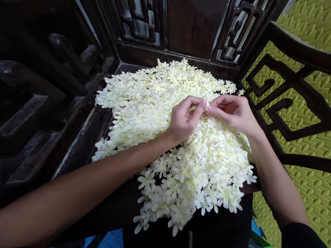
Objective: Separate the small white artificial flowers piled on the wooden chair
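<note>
Pinching a small pale pc. [207, 107] btwn fingertips: L hand [184, 119] on one side, R hand [235, 112] on opp. side. L grip: thumb and forefinger closed at tips on pc., other fingers curled in. R grip: thumb and forefinger likewise closed at tips on pc., w/ a gap btwn them behind the pinch. Exact shape of pc. cannot be told; fingertips cover most of it.

Loc. of pc.: btwn both hands, above R half of flower pile [214, 162]. Pile: many white blossoms w/ pale yellow-green tint, heaped on dark wooden seat [131, 68], near edge spilling over lap [219, 224] in dark clothing. A few loose blossoms [228, 86] at far R corner of pile. L forearm crosses low over pile; contact cannot be told.

Surroundings: wooden back panel [192, 27] w/ carved openwork each side, behind pile; openwork side frame [297, 44] to R; yellow-green textured mat [307, 186] beyond frame. Dark sleeve [300, 236] at R elbow, bottom R.
</note>
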Motion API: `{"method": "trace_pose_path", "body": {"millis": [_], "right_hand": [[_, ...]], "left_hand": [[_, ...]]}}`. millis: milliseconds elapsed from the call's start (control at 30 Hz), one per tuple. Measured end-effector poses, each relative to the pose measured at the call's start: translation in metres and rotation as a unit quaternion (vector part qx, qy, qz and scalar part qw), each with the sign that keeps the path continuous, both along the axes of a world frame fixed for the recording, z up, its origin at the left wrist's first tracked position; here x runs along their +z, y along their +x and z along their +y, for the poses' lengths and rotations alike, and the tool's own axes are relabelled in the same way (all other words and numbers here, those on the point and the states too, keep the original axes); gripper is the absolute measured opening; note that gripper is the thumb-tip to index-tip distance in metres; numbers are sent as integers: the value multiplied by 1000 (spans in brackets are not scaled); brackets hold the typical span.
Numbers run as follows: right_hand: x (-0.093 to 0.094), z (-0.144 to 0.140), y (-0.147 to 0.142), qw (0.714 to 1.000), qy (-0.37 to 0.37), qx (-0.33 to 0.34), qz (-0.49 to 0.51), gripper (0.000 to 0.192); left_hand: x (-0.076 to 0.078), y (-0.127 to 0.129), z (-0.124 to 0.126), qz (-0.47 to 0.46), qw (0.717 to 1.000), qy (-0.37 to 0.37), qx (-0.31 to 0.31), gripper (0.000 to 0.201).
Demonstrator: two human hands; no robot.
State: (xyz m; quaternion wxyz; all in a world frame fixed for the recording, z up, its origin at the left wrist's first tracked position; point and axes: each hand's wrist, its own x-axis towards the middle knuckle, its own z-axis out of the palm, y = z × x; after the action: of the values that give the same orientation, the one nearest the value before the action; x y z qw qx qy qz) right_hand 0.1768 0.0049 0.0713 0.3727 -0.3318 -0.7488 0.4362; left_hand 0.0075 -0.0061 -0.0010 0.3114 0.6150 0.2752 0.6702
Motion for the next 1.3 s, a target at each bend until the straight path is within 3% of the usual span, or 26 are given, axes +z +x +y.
{"method": "trace_pose_path", "body": {"millis": [133,567,767,967,1033,1133,1300], "right_hand": [[2,1,1,1000,-7,11,12,23],[0,2,-3,990,104,-91,13,24],[1,6,2,998,17,-40,38,25],[-1,12,7,987,-104,29,121,26],[2,14,11,984,-103,27,144,25],[8,17,18,985,-50,-28,161,24],[5,16,15,994,-41,-39,94,25]], "left_hand": [[-1,1,0,-6,1000,-7,-5,14],[-4,1,4,28,999,-3,22,12],[-4,0,4,33,999,-15,15,14],[-7,1,6,-11,997,-48,-53,20],[-8,0,9,-42,994,-65,-74,22],[-8,-2,12,-98,989,-89,-70,24],[-8,-1,11,-85,992,-82,-52,21]]}}
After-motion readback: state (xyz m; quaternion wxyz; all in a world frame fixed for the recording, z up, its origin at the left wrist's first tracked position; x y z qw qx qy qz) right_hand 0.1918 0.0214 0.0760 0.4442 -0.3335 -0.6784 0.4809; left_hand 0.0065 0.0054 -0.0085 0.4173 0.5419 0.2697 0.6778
